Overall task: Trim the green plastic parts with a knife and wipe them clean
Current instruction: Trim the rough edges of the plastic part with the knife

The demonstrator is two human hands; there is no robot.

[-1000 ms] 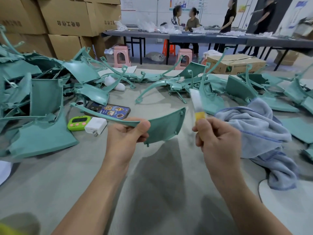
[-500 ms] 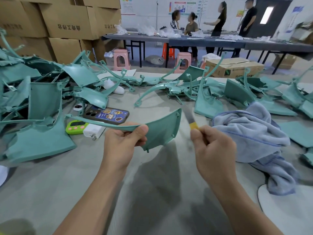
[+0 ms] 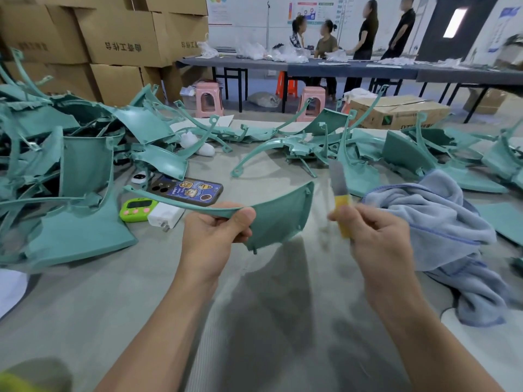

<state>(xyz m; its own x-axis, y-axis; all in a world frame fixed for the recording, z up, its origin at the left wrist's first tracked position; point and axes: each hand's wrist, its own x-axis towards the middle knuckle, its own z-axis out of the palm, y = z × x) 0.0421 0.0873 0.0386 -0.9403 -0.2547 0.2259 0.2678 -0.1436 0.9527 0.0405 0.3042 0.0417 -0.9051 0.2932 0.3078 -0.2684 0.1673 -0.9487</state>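
Knife (image 3: 339, 190) seems just clear of green part (image 3: 280, 216) edge.

Entry: a person's arms, two. The left hand (image 3: 212, 239) and right hand (image 3: 382, 241) are seen bare; the right is blurred about the fingers (image 3: 368, 219). Behind the fingers, the left forearm (image 3: 175, 321) and right forearm (image 3: 418, 329) are shown uncovered down to the view's lower edge.

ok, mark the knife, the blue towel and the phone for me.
knife (image 3: 341, 200): head view, upper end of the yellow handle, just below the blade.
blue towel (image 3: 424, 222): head view, middle of the bunched cloth.
phone (image 3: 188, 190): head view, the stickered back of its case.
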